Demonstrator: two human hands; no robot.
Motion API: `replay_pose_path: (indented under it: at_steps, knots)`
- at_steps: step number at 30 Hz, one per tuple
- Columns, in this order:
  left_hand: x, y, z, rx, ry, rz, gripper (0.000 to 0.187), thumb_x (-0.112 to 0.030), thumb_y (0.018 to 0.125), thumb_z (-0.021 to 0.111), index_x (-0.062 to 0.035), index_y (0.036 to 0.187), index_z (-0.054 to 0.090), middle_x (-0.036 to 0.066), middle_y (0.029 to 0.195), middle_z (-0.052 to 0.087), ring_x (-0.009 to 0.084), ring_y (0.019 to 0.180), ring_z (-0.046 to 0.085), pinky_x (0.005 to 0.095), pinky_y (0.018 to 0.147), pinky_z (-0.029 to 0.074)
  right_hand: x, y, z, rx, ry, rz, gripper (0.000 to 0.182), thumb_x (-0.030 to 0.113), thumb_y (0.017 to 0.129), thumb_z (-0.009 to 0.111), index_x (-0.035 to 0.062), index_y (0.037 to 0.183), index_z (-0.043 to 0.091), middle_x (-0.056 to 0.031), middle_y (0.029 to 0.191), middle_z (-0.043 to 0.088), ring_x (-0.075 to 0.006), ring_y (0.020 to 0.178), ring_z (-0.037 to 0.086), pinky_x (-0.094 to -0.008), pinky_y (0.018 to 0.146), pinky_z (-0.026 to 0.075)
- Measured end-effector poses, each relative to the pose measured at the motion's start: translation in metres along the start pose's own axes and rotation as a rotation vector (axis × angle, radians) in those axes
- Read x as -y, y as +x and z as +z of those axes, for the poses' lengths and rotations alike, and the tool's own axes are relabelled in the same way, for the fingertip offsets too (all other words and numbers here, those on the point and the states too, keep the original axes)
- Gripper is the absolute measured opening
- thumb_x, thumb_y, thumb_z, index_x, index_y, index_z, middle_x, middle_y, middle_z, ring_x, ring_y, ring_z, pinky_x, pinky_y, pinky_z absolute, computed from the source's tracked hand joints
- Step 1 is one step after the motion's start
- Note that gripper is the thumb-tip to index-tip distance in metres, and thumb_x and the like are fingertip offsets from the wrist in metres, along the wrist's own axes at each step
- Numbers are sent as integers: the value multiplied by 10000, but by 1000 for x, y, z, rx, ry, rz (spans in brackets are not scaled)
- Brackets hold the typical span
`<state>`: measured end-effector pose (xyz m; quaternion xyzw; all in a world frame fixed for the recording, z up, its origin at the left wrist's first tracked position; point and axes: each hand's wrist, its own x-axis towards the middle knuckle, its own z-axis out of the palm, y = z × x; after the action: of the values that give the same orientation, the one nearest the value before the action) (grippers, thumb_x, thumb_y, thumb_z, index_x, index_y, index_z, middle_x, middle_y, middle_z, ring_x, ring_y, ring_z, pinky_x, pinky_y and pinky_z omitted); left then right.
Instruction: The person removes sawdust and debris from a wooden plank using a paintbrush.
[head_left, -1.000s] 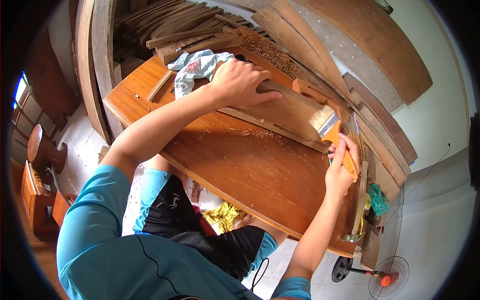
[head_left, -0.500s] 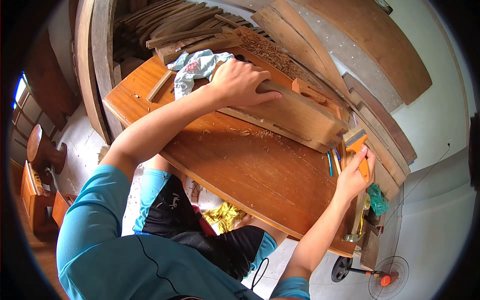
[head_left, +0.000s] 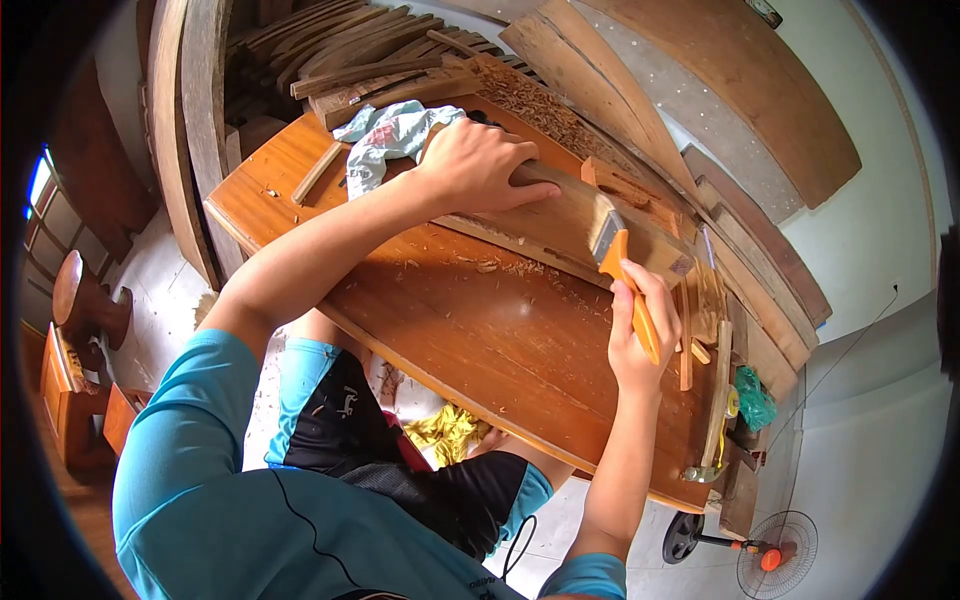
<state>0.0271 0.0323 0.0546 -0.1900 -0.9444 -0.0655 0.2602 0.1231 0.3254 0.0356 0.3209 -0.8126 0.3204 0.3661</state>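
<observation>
My left hand (head_left: 482, 168) is clasped over the top of a thick wooden block (head_left: 570, 215), its thumb lying along the near part and its fingertips hidden behind. The block rests lengthwise on the brown wooden table (head_left: 470, 330). In my right hand (head_left: 643, 325) is a flat paintbrush (head_left: 612, 250) with an orange handle, gripped with the bristles pointing up and away. Those bristles appear to meet the block's surface toward its right part. A pale printed cloth (head_left: 385, 140) lies beside my left wrist.
Wood shavings (head_left: 530, 100) are heaped behind the block, near a pile of wooden pieces (head_left: 350, 50). A hammer (head_left: 715, 420) lies at the table's right end, near a green plastic bag (head_left: 755, 398). A fan (head_left: 775, 555) stands at lower right. A thin wood strip (head_left: 318, 172) lies at left.
My right hand has swung the paintbrush left, from beyond the block's right end onto its surface. My left hand stays in place on the block.
</observation>
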Motion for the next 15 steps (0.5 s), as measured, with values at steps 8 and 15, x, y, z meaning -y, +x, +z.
replay_pose_path:
  at_steps: [8,15]
  knots:
    - [-1,-1,-2,14,14,3,750,-798,982,591,-114,1162,840,124,858,812,302,764,793,424,699,591,-25,-10,-8,-140,95,282,190,77,1108,660,20,1270,744,-106,1067,797,-154,869,784,-279,697,615]
    - [0,-1,0,13,-8,-3,752,-801,983,588,-119,1176,840,122,874,819,295,779,794,426,704,582,-54,-11,-46,-320,-108,487,191,178,1138,648,20,1159,754,-91,936,783,-158,799,740,-317,714,579]
